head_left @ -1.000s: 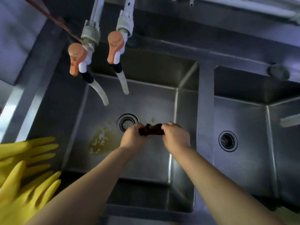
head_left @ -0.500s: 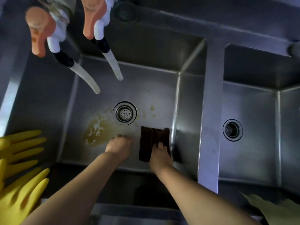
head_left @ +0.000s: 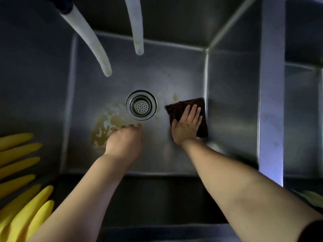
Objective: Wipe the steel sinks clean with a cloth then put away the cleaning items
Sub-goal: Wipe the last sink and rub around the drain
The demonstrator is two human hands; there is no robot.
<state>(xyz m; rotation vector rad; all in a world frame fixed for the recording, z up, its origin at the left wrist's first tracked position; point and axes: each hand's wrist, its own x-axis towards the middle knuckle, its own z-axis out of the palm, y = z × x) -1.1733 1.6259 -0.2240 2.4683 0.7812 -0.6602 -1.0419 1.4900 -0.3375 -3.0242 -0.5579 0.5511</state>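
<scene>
Right hand (head_left: 187,124) flat, left hand (head_left: 125,143) fingertips-down.

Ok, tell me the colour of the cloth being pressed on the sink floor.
The cloth is dark brown, seen best in the head view, under the right hand.

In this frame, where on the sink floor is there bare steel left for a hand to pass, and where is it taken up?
Bare steel lies behind the drain, under the two hoses, up to the back wall, and along the near edge between the forearms. Crowded: the right hand presses the cloth at the right wall; the left hand rests by the yellowish stain.
</scene>
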